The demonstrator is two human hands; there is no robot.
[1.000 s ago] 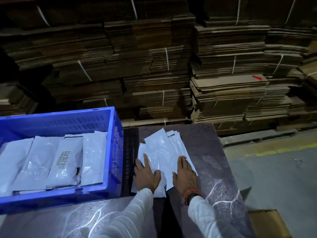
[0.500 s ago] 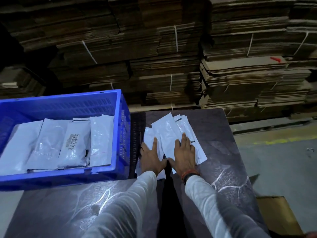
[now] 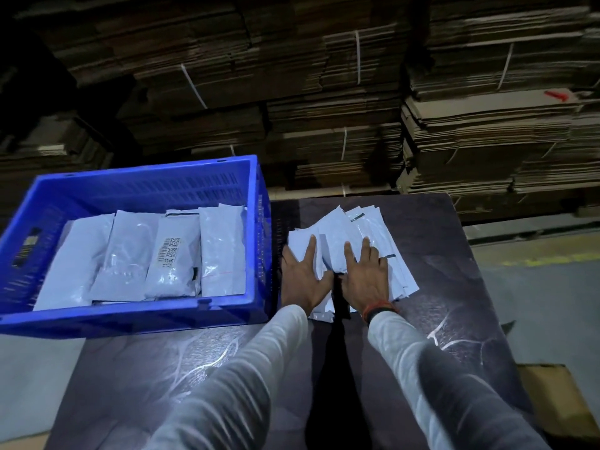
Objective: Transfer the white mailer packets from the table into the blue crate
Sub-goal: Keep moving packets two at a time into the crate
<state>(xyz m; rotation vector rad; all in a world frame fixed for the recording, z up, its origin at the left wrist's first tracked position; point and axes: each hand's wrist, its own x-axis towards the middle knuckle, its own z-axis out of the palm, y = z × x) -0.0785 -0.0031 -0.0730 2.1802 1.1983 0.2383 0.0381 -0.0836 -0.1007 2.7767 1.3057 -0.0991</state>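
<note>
A fanned pile of white mailer packets (image 3: pixel 349 232) lies on the dark table (image 3: pixel 438 287), just right of the blue crate (image 3: pixel 256 254). My left hand (image 3: pixel 303 277) rests flat on the pile's left part, fingers spread. My right hand (image 3: pixel 367 274) lies flat on the pile's middle, beside the left hand, with an orange band at the wrist. Neither hand grips a packet. Inside the crate several white packets (image 3: pixel 220 248) lie side by side; one shows a barcode label (image 3: pixel 169 251).
Tall stacks of flattened, strapped cardboard (image 3: pixel 357 108) stand just behind the table and crate. The crate overhangs the table's left edge. A cardboard box (image 3: pixel 552 397) sits on the grey floor at the lower right, and a yellow floor line (image 3: pixel 535 261) runs to the right.
Both hands have slid forward over the pile, away from me, and stay flat on it. The camera has tilted down, so the crate and table appear lower and closer.
</note>
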